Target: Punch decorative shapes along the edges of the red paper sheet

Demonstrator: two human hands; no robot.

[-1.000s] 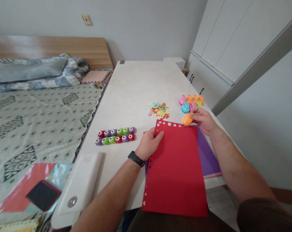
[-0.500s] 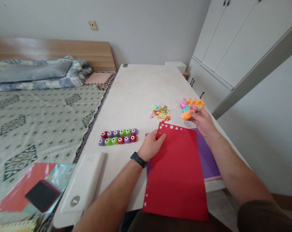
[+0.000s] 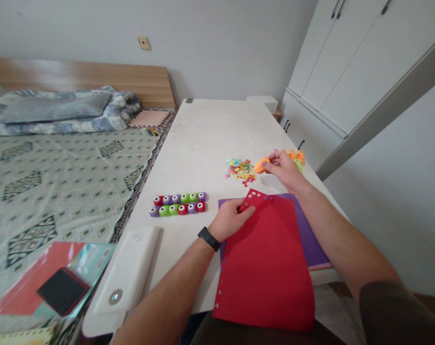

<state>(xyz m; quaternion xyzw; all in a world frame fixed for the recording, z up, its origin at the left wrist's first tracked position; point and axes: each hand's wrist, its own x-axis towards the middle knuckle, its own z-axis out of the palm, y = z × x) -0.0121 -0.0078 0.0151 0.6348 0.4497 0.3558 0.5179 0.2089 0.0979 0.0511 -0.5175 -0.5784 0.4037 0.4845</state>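
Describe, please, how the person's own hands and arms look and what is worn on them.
The left hand and right hand wear no gloves. A black wristband with a flat, dark face circles the left wrist; the right wrist shows none. A dark brownish cloth sleeve covers the right upper arm.

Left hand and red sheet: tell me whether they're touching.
Touching. The head view shows the left hand pinching the red sheet near its upper left corner, thumb over its top face.
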